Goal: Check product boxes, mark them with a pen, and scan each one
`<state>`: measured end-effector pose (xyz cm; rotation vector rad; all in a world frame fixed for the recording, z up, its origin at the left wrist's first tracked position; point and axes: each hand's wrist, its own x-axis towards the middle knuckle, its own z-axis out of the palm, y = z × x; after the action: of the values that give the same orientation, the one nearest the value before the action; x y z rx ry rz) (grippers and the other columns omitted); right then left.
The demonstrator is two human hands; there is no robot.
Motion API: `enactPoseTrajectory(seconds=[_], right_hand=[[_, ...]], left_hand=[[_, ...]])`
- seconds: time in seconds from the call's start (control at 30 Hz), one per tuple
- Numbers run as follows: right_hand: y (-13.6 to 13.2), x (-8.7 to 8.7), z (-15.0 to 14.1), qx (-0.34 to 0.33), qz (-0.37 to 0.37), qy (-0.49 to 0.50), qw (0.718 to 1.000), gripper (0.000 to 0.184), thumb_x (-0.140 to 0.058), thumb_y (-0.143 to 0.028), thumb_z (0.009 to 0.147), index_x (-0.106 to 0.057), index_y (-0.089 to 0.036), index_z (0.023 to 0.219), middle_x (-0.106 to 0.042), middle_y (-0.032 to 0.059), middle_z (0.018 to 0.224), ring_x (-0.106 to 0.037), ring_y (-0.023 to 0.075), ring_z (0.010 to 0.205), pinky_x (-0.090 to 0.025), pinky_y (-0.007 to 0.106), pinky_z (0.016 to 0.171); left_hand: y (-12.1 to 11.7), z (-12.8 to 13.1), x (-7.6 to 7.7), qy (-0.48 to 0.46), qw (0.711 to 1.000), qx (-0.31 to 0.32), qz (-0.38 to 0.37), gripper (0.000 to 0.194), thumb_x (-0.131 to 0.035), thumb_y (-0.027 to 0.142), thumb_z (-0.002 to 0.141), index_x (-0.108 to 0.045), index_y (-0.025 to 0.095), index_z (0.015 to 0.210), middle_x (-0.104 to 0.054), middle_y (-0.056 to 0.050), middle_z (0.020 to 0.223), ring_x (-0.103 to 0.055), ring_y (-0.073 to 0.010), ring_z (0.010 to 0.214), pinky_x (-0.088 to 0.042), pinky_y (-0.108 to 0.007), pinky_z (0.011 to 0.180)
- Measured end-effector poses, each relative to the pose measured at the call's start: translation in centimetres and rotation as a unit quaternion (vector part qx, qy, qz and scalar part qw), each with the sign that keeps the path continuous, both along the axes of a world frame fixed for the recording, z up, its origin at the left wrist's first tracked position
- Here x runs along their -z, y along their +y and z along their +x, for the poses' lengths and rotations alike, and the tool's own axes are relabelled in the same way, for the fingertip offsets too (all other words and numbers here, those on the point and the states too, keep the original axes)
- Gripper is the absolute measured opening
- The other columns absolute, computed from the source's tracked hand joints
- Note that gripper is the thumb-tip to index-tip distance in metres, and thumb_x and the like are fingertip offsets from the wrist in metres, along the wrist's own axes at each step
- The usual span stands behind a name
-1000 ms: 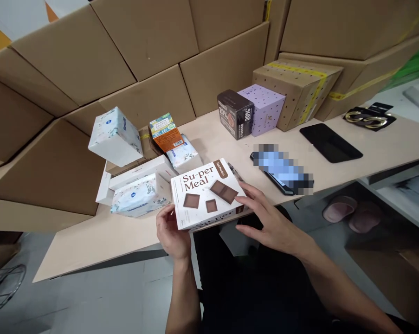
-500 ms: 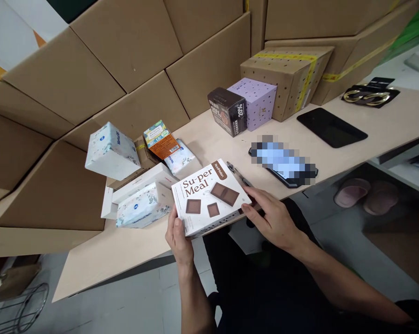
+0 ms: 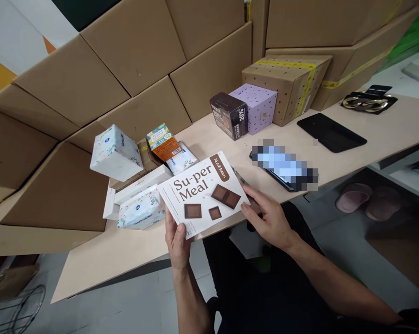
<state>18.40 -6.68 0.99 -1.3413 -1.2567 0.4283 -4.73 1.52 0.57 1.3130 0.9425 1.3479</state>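
Note:
A white "Su-per Meal" box [image 3: 202,197] with chocolate pieces printed on it is tilted up toward me above the table's front edge. My left hand [image 3: 177,239] grips its lower left corner, the thumb on the front and the fingers mostly hidden behind. At the right edge, my right hand [image 3: 265,215] holds it between thumb and fingers. A pen [image 3: 237,175] lies partly hidden behind the box. Just left of it are a floral tissue pack [image 3: 141,208] and a long white box [image 3: 143,184].
On the table [image 3: 101,264], a phone [image 3: 282,167] with a blurred screen lies to the right, near a black flat slab [image 3: 331,133]. A dark box [image 3: 228,116] and a lilac box [image 3: 261,106] stand farther back. Cardboard boxes [image 3: 143,55] form a wall behind.
The Su-per Meal box has tipped so that its front faces me more fully, and its lower side is no longer visible. Both hands keep their hold.

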Motion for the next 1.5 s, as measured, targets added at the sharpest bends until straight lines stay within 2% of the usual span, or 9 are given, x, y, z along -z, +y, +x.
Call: enactPoseTrajectory(seconds=[0.23, 0.53, 0.7, 0.8, 0.9, 1.0, 1.2, 1.4, 1.5], right_hand=[[0.2, 0.4, -0.3, 0.051, 0.008, -0.069, 0.996, 0.038, -0.056, -0.026, 0.094, -0.060, -0.026, 0.132, -0.063, 0.0118, 0.125, -0.063, 0.0267, 0.117, -0.059, 0.046, 0.097], [0.5, 0.3, 0.5, 0.072, -0.005, -0.134, 0.988, 0.031, -0.045, -0.021, 0.097, -0.067, -0.024, 0.118, -0.064, 0.0102, 0.109, -0.069, 0.0222, 0.093, -0.063, 0.037, 0.075], [2.3, -1.0, 2.4, 0.156, -0.120, -0.291, 0.936, 0.032, -0.048, -0.034, 0.097, -0.065, -0.018, 0.118, -0.062, 0.0125, 0.098, -0.063, 0.0228, 0.074, -0.053, 0.037, 0.059], [3.6, -1.6, 2.8, 0.143, -0.223, -0.362, 0.894, 0.032, -0.049, -0.037, 0.097, -0.068, -0.012, 0.104, -0.059, 0.0146, 0.097, -0.061, 0.0224, 0.070, -0.047, 0.034, 0.056], [4.3, -1.8, 2.7, 0.125, -0.261, -0.380, 0.878, 0.032, -0.046, -0.033, 0.099, -0.068, -0.011, 0.095, -0.061, 0.0162, 0.099, -0.064, 0.0238, 0.074, -0.045, 0.034, 0.059], [4.4, -1.6, 2.8, 0.117, -0.252, -0.351, 0.894, 0.033, -0.042, -0.031, 0.100, -0.068, -0.012, 0.094, -0.064, 0.0166, 0.100, -0.065, 0.0245, 0.075, -0.045, 0.035, 0.061], [3.6, -1.5, 4.3, 0.060, -0.162, -0.156, 0.973, 0.022, -0.050, -0.032, 0.097, -0.066, -0.017, 0.098, -0.072, 0.0087, 0.092, -0.069, 0.0227, 0.084, -0.051, 0.034, 0.074], [2.6, -2.1, 5.1, 0.047, -0.105, -0.021, 0.993, 0.018, -0.058, -0.037, 0.092, -0.065, -0.021, 0.097, -0.074, 0.0053, 0.089, -0.069, 0.0194, 0.082, -0.053, 0.032, 0.073], [2.5, -2.5, 5.3, 0.018, -0.073, 0.128, 0.989, 0.022, -0.064, -0.042, 0.089, -0.064, -0.021, 0.096, -0.073, 0.0039, 0.085, -0.062, 0.0131, 0.067, -0.049, 0.026, 0.059]], left_hand=[[0.0, -0.2, -0.2, -0.009, 0.999, -0.006, 0.046, 0.085, -0.083, 0.035, 0.072, -0.043, 0.042, 0.147, -0.053, -0.005, 0.149, -0.049, -0.0301, 0.139, -0.045, -0.045, 0.112], [-0.4, -0.3, 0.3, 0.021, 0.999, -0.029, -0.001, 0.083, -0.086, 0.028, 0.063, -0.049, 0.023, 0.137, -0.069, -0.008, 0.114, -0.067, -0.0243, 0.099, -0.060, -0.039, 0.084], [-0.2, -0.5, 0.7, 0.019, 0.999, -0.036, -0.004, 0.075, -0.085, 0.027, 0.061, -0.055, 0.022, 0.129, -0.069, -0.007, 0.112, -0.067, -0.0251, 0.101, -0.058, -0.040, 0.088], [-0.1, -0.5, 0.9, 0.014, 0.999, -0.035, -0.011, 0.074, -0.084, 0.024, 0.060, -0.055, 0.021, 0.127, -0.070, -0.007, 0.111, -0.068, -0.0244, 0.100, -0.058, -0.039, 0.088], [0.0, -0.5, 0.9, 0.011, 0.999, -0.022, -0.023, 0.061, -0.081, 0.022, 0.061, -0.060, 0.018, 0.118, -0.071, -0.006, 0.102, -0.068, -0.0224, 0.092, -0.058, -0.038, 0.084], [0.0, -0.4, 0.6, 0.016, 0.999, -0.018, -0.034, 0.046, -0.077, 0.019, 0.061, -0.065, 0.017, 0.105, -0.072, -0.004, 0.094, -0.068, -0.0221, 0.088, -0.058, -0.037, 0.082], [0.4, 0.1, 0.1, 0.018, 0.999, -0.016, -0.027, 0.043, -0.071, 0.013, 0.057, -0.068, 0.016, 0.100, -0.071, -0.003, 0.087, -0.065, -0.0216, 0.083, -0.055, -0.033, 0.076], [0.8, 0.8, 0.2, 0.005, 0.999, -0.009, -0.034, 0.046, -0.068, 0.009, 0.054, -0.067, 0.016, 0.099, -0.070, -0.001, 0.087, -0.064, -0.0201, 0.083, -0.053, -0.031, 0.077], [0.9, 1.4, 0.1, -0.003, 0.999, -0.009, -0.043, 0.047, -0.066, 0.007, 0.053, -0.064, 0.017, 0.099, -0.070, -0.001, 0.088, -0.063, -0.0193, 0.082, -0.052, -0.030, 0.075]])
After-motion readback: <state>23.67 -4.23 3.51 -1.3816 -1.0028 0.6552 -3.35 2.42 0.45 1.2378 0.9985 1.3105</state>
